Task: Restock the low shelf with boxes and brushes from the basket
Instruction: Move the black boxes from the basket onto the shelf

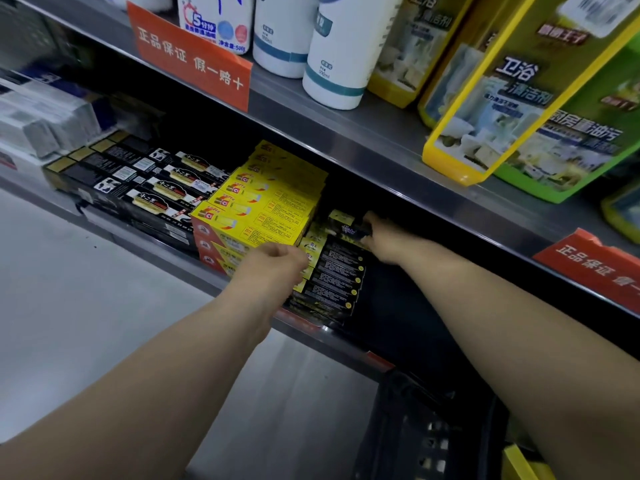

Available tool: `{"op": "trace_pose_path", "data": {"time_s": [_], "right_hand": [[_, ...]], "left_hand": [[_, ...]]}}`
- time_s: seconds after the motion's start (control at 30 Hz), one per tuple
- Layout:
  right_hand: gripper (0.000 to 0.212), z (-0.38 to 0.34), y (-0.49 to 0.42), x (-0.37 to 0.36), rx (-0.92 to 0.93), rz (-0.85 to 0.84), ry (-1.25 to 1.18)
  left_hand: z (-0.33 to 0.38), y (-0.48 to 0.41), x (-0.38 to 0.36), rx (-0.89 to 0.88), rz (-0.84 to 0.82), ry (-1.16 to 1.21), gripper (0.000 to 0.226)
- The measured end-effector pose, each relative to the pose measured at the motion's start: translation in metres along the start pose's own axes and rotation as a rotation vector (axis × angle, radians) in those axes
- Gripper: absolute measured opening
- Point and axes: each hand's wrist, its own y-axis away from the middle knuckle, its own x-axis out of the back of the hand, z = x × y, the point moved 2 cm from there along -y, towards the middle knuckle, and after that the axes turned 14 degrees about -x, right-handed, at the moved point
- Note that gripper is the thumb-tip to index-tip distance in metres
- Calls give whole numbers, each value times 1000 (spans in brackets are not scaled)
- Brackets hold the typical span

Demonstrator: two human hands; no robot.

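- Head view: black boxes (339, 275) stacked on low shelf (156, 252), long axes along its front.
- Right hand (379, 237) grips top box (341, 223).
- Left hand (277, 263) curled against stack; hold unclear.

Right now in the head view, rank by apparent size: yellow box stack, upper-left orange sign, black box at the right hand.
1. yellow box stack
2. orange sign, somewhat smaller
3. black box, partly under the right hand

Orange sign (192, 60): "正品保证 假一赔十". Bottle (214, 22) just behind the sign: "5分钟", "净含量:500g". Yellow pack (502, 109), right of the sign: "卫浴清洁剂".
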Motion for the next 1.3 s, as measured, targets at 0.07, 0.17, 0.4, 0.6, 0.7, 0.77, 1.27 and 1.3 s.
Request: {"op": "trace_pose_path", "data": {"time_s": [0.07, 0.17, 0.4, 0.6, 0.7, 0.77, 1.27, 1.3], "right_hand": [[47, -6, -12, -17, -2, -42, 50], [48, -14, -21, -44, 6, -119, 174], [60, -17, -3, -30, -14, -190, 240], [33, 3, 77, 38, 164, -131, -22], [17, 42, 129, 63, 219, -29, -230], [10, 74, 164, 73, 210, 19, -355], [49, 269, 217, -116, -364, -364, -207], [64, 269, 216, -131, -367, -405, -151]], "left_hand": [[0, 0, -1, -8, 5, -22, 3], [0, -1, -1, -14, 3, -25, 6], [4, 5, -8, -77, -52, -74, 5], [18, 32, -45, -349, -283, -306, 8], [27, 54, -68, -509, -411, -413, 12], [32, 72, -84, -638, -500, -488, 15], [7, 147, -163, -1030, -961, -753, 18], [5, 147, -165, -1027, -973, -760, 17]]}}
